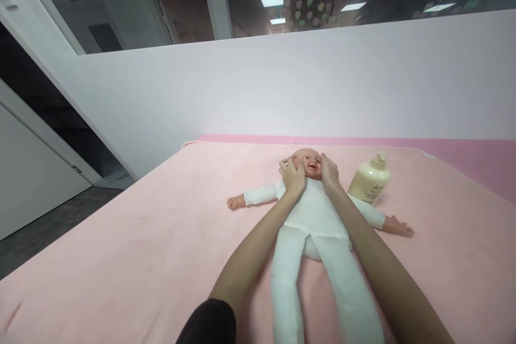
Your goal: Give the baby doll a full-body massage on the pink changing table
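Observation:
A baby doll (312,215) in a white suit lies on its back on a pink blanket (121,258), arms spread, legs toward me. My left hand (292,174) rests against the left side of the doll's head, fingers curved around the cheek. My right hand (329,173) cups the other side of the head in the same way. Both hands touch the doll's head and hold nothing else.
A pale yellow pump bottle (370,181) lies tilted on the blanket just right of the doll's shoulder. A white wall (282,86) rises behind the bed. To the left are a dark floor (44,226) and a white door.

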`<state>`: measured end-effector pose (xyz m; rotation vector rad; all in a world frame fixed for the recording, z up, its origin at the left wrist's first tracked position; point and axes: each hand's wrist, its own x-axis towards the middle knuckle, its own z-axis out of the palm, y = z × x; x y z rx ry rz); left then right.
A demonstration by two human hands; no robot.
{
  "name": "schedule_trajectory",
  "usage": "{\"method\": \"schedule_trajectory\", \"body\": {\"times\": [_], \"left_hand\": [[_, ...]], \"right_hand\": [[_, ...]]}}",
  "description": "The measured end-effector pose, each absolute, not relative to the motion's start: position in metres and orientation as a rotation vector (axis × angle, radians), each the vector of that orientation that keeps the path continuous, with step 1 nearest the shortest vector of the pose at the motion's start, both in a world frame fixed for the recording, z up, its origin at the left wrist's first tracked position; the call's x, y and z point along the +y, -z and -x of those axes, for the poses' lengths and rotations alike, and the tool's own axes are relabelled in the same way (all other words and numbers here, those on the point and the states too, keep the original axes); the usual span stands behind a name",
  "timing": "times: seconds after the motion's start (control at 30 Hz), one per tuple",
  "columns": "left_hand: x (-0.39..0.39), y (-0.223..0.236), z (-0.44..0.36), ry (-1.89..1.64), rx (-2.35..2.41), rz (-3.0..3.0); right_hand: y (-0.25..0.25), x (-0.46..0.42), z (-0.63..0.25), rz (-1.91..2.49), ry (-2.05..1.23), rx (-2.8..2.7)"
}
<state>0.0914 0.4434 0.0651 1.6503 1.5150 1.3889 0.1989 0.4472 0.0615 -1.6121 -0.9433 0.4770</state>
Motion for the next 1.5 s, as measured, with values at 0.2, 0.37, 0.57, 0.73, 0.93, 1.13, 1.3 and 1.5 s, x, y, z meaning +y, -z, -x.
{"method": "schedule_trajectory", "body": {"times": [0.2, 0.37, 0.57, 0.73, 0.93, 1.13, 1.3, 1.5], "left_hand": [[0.463, -0.053, -0.081, -1.431, 1.411, -1.396], [0.475, -0.044, -0.080, -1.456, 1.377, -1.371], [0.473, -0.045, -0.078, -1.662, 1.154, -1.752], [0.473, -0.048, -0.079, -1.640, 0.978, -1.918], [0.476, -0.046, -0.079, -1.620, 0.943, -1.928], [0.474, -0.047, -0.078, -1.589, 0.999, -1.942], [0.475, -0.045, -0.079, -1.590, 0.978, -1.925], [0.476, -0.046, -0.078, -1.597, 0.916, -1.912]], "right_hand": [[-0.077, 0.436, -0.179, 1.624, -0.338, -1.113], [-0.073, 0.436, -0.183, 1.563, -0.334, -1.085], [-0.065, 0.448, -0.190, 1.500, -0.447, -1.030], [-0.052, 0.466, -0.198, 1.275, -0.698, -1.003], [-0.043, 0.476, -0.203, 1.087, -0.926, -0.884], [-0.039, 0.477, -0.204, 1.061, -0.954, -0.874], [-0.040, 0.478, -0.204, 0.987, -1.006, -0.791], [-0.037, 0.478, -0.206, 0.907, -1.028, -0.784]]}}
